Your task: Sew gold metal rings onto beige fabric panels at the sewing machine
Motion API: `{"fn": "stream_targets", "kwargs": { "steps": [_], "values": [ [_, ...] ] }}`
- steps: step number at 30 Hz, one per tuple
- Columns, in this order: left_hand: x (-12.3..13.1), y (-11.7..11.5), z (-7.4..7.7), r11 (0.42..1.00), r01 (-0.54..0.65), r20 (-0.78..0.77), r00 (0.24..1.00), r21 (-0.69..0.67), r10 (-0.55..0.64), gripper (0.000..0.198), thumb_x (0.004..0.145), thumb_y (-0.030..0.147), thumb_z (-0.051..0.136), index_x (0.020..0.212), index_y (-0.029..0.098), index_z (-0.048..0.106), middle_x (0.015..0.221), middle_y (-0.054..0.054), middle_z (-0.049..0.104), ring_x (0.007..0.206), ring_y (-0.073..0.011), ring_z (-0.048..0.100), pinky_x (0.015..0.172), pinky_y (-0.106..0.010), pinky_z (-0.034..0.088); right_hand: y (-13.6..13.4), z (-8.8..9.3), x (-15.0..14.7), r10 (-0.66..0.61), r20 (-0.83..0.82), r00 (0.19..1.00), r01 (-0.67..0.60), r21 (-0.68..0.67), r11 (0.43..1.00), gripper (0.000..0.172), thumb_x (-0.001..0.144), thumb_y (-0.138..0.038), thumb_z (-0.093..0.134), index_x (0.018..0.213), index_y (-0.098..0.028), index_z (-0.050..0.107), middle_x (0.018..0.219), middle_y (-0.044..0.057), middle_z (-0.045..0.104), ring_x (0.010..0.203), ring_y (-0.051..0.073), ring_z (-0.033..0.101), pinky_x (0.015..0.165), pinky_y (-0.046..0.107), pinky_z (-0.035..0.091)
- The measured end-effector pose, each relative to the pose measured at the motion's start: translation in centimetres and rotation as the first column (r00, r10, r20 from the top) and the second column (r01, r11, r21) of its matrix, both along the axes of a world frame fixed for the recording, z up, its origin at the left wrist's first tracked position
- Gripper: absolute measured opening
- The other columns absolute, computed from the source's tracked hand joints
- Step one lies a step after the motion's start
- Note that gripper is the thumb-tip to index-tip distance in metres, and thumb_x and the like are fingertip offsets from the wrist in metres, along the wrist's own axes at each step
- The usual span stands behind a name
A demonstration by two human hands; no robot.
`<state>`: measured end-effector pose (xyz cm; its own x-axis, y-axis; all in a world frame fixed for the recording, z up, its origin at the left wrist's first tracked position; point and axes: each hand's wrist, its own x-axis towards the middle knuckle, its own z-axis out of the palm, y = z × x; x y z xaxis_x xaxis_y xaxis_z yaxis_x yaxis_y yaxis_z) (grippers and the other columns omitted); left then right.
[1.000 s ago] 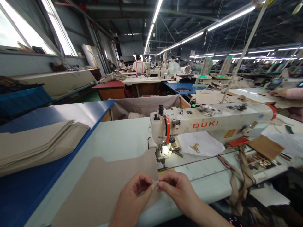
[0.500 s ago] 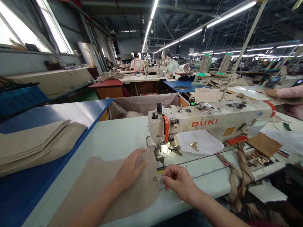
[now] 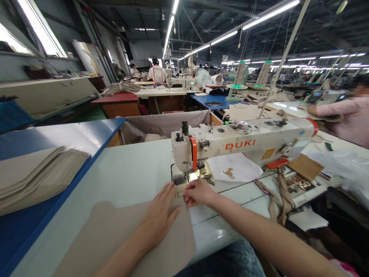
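Note:
My left hand lies flat with its fingers stretched out on a beige fabric panel, close to its upper right edge. The fingers of my right hand are pinched together on a small pale strip at that edge, just in front of the needle area. My fingers partly hide the strip. Right behind both hands stands a white sewing machine, its lamp lighting the presser foot and needle plate.
Beige panels are stacked on a blue table at left. Gold metal pieces lie on white paper behind the machine's bed. Fabric straps hang by a parts tray at right. A person in pink works beyond.
My right hand has moved forward to the needle area with the small strip; the metal ring seen beside it no longer shows. My left hand has flattened on the panel. The view has turned slightly right.

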<state>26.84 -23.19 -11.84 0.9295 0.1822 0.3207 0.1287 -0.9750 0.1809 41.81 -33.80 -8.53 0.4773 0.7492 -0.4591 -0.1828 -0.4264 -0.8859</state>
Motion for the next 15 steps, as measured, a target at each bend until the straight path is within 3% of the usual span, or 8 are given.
{"fn": "stream_targets", "kwargs": {
  "steps": [3,6,9,15],
  "values": [
    [0.3,-0.1,0.4,0.999,0.008,0.115,0.993,-0.051,-0.003,0.044,0.089,0.034,0.046,0.127,0.011,0.049,0.13,-0.016,0.056,0.121,-0.0262,0.051,0.097,-0.042,0.047,0.5,-0.1,0.1,0.026,0.008,1.0,-0.026,-0.031,0.999,0.023,0.067,-0.009,0.06,0.048,-0.017,0.051,0.038,-0.005,0.054,0.033,0.007,0.052,0.034,0.014,0.039],
    [1.2,-0.3,1.0,0.993,0.082,0.222,0.973,-0.079,-0.063,0.024,0.091,0.026,0.043,0.1,0.015,0.063,0.102,-0.01,0.067,0.098,-0.0209,0.062,0.088,-0.037,0.052,0.6,-0.2,0.2,0.037,0.02,0.999,-0.036,-0.054,0.998,0.025,0.068,-0.009,0.059,0.046,-0.018,0.05,0.036,-0.004,0.053,0.032,0.008,0.052,0.033,0.014,0.04],
    [2.4,-0.4,1.3,0.989,0.143,0.276,0.953,-0.043,-0.126,0.025,0.091,0.019,0.041,0.083,0.017,0.064,0.083,-0.006,0.067,0.082,-0.0179,0.062,0.078,-0.032,0.054,0.7,-0.2,0.3,0.043,0.031,0.999,-0.041,-0.068,0.997,0.026,0.069,-0.01,0.06,0.046,-0.018,0.05,0.036,-0.004,0.053,0.032,0.009,0.052,0.034,0.015,0.041],
    [3.5,-0.8,1.1,0.986,0.164,0.283,0.945,0.032,-0.166,0.024,0.088,0.012,0.041,0.073,0.018,0.059,0.074,-0.004,0.064,0.074,-0.0172,0.06,0.071,-0.03,0.053,0.7,-0.4,0.4,0.055,0.064,0.996,-0.051,-0.055,0.997,0.025,0.069,-0.011,0.062,0.047,-0.018,0.052,0.036,-0.003,0.053,0.034,0.011,0.053,0.037,0.019,0.045]
  ]
}}
